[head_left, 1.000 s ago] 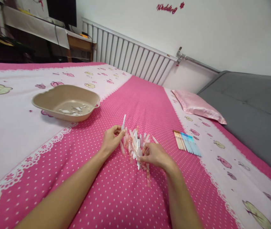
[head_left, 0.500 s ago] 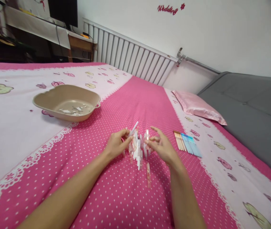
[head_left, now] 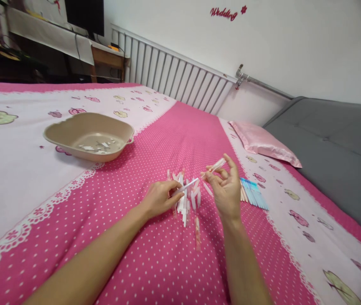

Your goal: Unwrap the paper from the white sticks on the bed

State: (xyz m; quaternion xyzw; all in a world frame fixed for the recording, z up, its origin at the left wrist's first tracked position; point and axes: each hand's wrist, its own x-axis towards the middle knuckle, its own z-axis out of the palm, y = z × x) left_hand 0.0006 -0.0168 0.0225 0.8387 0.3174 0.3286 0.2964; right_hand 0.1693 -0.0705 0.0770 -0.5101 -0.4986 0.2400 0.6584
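Note:
A heap of small pink and white wrapped sticks (head_left: 185,199) lies on the pink dotted bedspread (head_left: 174,262). My left hand (head_left: 159,198) rests at the heap's left edge, fingers pinched on a thin white stick (head_left: 186,186) that points right. My right hand (head_left: 226,188) is raised just right of the heap, palm up, fingers closed on a pale pink wrapped stick (head_left: 216,164). Behind that hand a flat row of blue and orange sticks (head_left: 252,194) lies side by side on the bed.
A beige plastic basin (head_left: 88,135) with several white scraps inside sits on the bed at the left. A pink satin pillow (head_left: 263,142) lies at the right by a grey sofa (head_left: 335,148). A white radiator (head_left: 174,76) lines the far wall.
My right hand rose from the heap, turned palm up and moved right with a pink stick. The white stick in my left hand tipped from upright to nearly level.

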